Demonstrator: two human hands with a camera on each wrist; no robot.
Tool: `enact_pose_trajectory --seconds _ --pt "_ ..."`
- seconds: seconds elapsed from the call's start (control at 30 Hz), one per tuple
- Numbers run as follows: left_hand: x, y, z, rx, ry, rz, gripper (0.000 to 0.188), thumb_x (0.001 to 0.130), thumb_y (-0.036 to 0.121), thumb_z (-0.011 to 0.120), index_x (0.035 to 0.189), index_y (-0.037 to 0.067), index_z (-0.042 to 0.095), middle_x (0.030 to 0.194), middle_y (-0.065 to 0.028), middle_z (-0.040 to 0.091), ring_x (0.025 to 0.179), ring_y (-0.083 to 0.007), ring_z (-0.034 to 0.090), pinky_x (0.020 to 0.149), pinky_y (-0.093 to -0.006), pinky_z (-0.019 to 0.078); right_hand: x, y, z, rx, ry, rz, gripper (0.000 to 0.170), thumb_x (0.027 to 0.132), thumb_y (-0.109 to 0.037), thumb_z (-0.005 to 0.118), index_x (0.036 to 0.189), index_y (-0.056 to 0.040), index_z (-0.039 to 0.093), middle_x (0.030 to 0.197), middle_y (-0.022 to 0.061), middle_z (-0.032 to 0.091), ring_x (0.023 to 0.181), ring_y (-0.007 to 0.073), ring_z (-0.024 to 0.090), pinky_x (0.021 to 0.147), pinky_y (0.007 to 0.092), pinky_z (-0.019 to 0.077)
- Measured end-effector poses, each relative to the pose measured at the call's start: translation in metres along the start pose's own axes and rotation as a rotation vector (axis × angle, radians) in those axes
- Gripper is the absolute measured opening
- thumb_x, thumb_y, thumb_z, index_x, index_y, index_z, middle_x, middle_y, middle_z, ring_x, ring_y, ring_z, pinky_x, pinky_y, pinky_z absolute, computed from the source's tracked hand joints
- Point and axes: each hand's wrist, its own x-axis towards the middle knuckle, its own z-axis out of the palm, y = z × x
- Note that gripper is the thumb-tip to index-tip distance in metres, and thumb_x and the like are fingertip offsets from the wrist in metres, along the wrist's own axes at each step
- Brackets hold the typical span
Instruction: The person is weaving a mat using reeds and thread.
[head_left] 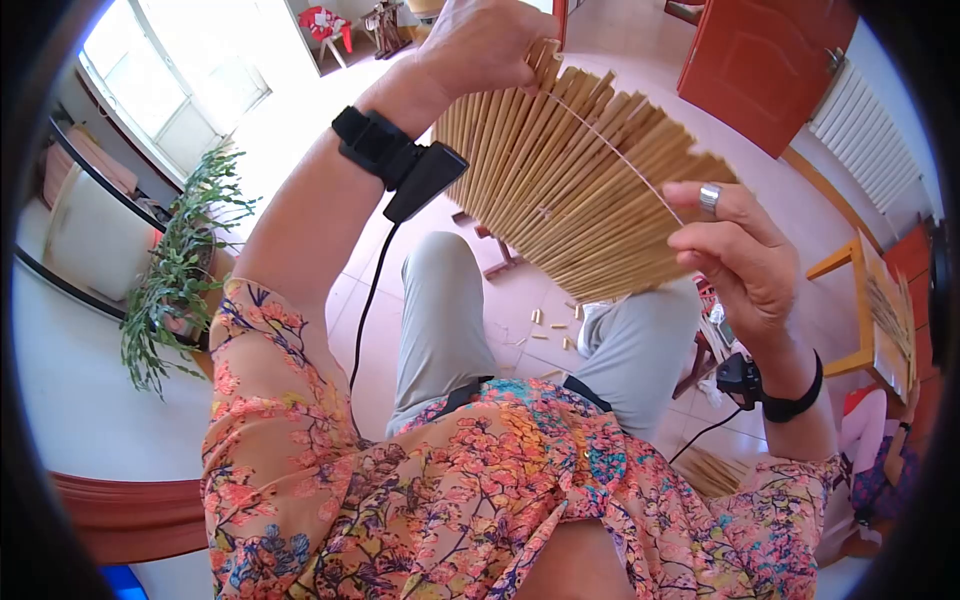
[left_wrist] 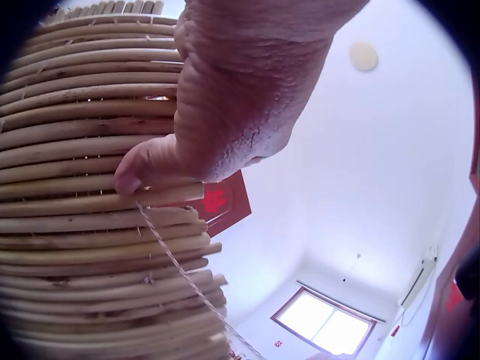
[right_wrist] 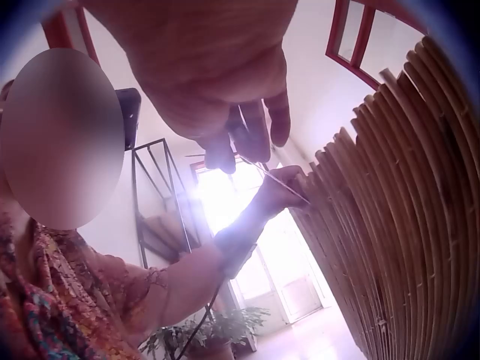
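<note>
A mat of thin reed-like sticks (head_left: 560, 190), bound side by side, is held up over the knees. My left hand (head_left: 485, 45) grips its upper edge; in the left wrist view the thumb (left_wrist: 139, 169) presses on one stick. From beside that thumb a pale twisted thread (left_wrist: 176, 262) runs out across the stick ends. My right hand (head_left: 740, 255), with a ring on one finger, pinches the thread at the mat's right side. In the right wrist view the thread (right_wrist: 285, 187) stretches taut between my right fingers (right_wrist: 255, 135) and the mat's edge.
Short cut stick pieces (head_left: 540, 318) lie on the tiled floor. More sticks (head_left: 710, 472) lie low at the right, near a wooden stool (head_left: 860, 300). A potted plant (head_left: 185, 260) stands left. A red door (head_left: 765, 70) and a radiator (head_left: 875, 130) are behind.
</note>
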Motion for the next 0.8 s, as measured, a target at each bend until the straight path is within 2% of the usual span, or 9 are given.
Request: enact_pose_trajectory --seconds 0.13,0.23,0.3,0.43,0.53,0.6,0.67,0.77,0.8 --pt "-0.007 -0.006 0.006 0.278 -0.138 -0.277 0.046 0.053 0.035 0.078 0.091 0.013 0.066 0.074 -0.0106 0.065 0.073 -0.0274 0.064 0.069 -0.0382 0.0479 0.015 0.006 0.019 -0.016 0.03 -0.196 0.009 0.076 -0.007 0.066 0.083 -0.0038 0.061 0.089 0.0078 0.062 0.087 0.0242 0.06 0.088 0.0399 0.0453" --pt "-0.019 -0.011 0.021 0.273 -0.099 -0.427 0.044 0.054 0.034 0.077 0.091 0.014 0.066 0.073 -0.0102 0.065 0.075 -0.0284 0.064 0.07 -0.0393 0.0476 0.021 0.011 0.039 0.203 0.038 -0.253 0.011 0.076 -0.008 0.066 0.085 -0.0036 0.06 0.083 0.0067 0.062 0.085 0.0239 0.06 0.088 0.0394 0.0458" --pt "-0.028 -0.014 0.032 0.219 -0.061 -0.446 0.045 0.054 0.035 0.077 0.092 0.015 0.066 0.075 -0.0106 0.065 0.075 -0.0298 0.064 0.07 -0.0404 0.0472 0.021 0.012 0.046 0.269 0.08 -0.31 0.011 0.078 -0.007 0.065 0.086 -0.003 0.059 0.078 0.0068 0.06 0.076 0.023 0.06 0.077 0.036 0.0497" --pt "-0.04 -0.013 0.055 0.194 -0.048 -0.46 0.036 0.056 0.032 0.077 0.081 0.011 0.064 0.076 -0.0118 0.065 0.078 -0.0314 0.062 0.068 -0.0418 0.0477 -0.014 -0.001 0.033 0.608 0.15 0.034 0.005 0.084 -0.004 0.058 0.088 -0.0003 0.058 0.076 0.0049 0.058 0.061 0.0158 0.056 0.053 0.0273 0.0444" --pt "-0.049 -0.006 0.069 0.135 -0.28 -0.633 0.032 0.06 0.029 0.075 0.083 0.01 0.064 0.077 -0.012 0.065 0.079 -0.0314 0.063 0.069 -0.0411 0.0483 -0.067 -0.01 0.002 0.71 0.355 0.034 0.011 0.085 -0.011 0.058 0.089 -0.0007 0.057 0.07 0.0045 0.055 0.057 0.0124 0.053 0.05 0.0247 0.0416" --pt "-0.064 -0.007 0.084 0.138 -0.372 -0.637 0.032 0.06 0.029 0.074 0.084 0.011 0.064 0.078 -0.012 0.065 0.08 -0.0312 0.063 0.07 -0.0408 0.0484 -0.099 -0.021 -0.043 0.584 1.073 0.11 0.019 0.085 -0.011 0.054 0.073 -0.0089 0.039 0.05 -0.0033 0.037 0.046 0.0072 0.034 0.047 0.0213 0.0291" --pt "-0.087 -0.007 0.105 0.126 -0.474 -0.635 0.031 0.061 0.028 0.074 0.084 0.011 0.064 0.079 -0.0119 0.065 0.08 -0.0311 0.063 0.071 -0.0405 0.0485 -0.129 -0.022 -0.113 0.93 0.799 -0.018 0.02 0.087 -0.01 0.052 0.074 -0.0087 0.037 0.05 -0.0051 0.032 0.047 0.0063 0.029 0.047 0.0222 0.0267" --pt "-0.121 -0.003 0.127 0.138 -0.537 -0.63 0.03 0.062 0.029 0.074 0.084 0.011 0.064 0.082 -0.0119 0.065 0.083 -0.0307 0.063 0.071 -0.0405 0.0485 -0.154 -0.021 -0.13 0.708 0.907 0.124 0.018 0.09 -0.011 0.05 0.076 -0.0082 0.039 0.053 -0.0046 0.032 0.049 0.0058 0.028 0.047 0.0213 0.0264" --pt "-0.129 0.003 0.126 0.169 -0.539 -0.654 0.03 0.063 0.03 0.074 0.084 0.011 0.063 0.083 -0.0117 0.065 0.083 -0.0304 0.063 0.071 -0.0406 0.0484 -0.151 -0.018 -0.12 0.82 0.813 0.164 0.014 0.091 -0.012 0.05 0.081 -0.0043 0.044 0.056 -0.0039 0.033 0.051 0.0056 0.029 0.048 0.0197 0.0253"
